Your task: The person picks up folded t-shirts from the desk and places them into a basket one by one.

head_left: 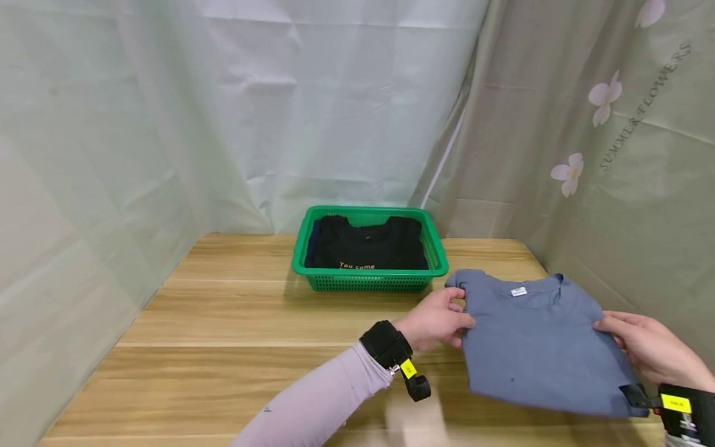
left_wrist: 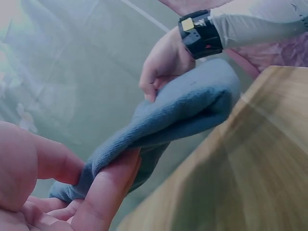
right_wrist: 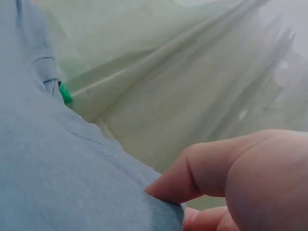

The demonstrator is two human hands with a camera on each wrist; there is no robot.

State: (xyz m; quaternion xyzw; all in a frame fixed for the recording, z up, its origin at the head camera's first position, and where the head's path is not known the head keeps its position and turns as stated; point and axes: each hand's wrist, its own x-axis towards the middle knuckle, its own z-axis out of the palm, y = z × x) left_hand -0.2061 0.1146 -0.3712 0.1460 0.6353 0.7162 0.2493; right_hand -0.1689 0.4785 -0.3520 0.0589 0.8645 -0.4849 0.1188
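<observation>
A folded blue-grey T-shirt (head_left: 542, 347), with a white label at its neckline, is held up at the right side of the table. My left hand (head_left: 438, 320) pinches its left edge; in the left wrist view the thumb and fingers (left_wrist: 108, 190) clasp the folded cloth from both sides. On the opposite edge my right hand (head_left: 650, 344) pinches the shirt, its thumb on top in the right wrist view, where the cloth (right_wrist: 86, 163) fills the left side. The shirt's lower part appears lifted off the wood in the left wrist view.
A green plastic basket (head_left: 368, 280) stands at the back middle of the wooden table (head_left: 223, 323). Inside lies a folded black T-shirt (head_left: 368, 245) with lettering, over something dark blue. Pale curtains (head_left: 346, 112) hang behind and along both sides.
</observation>
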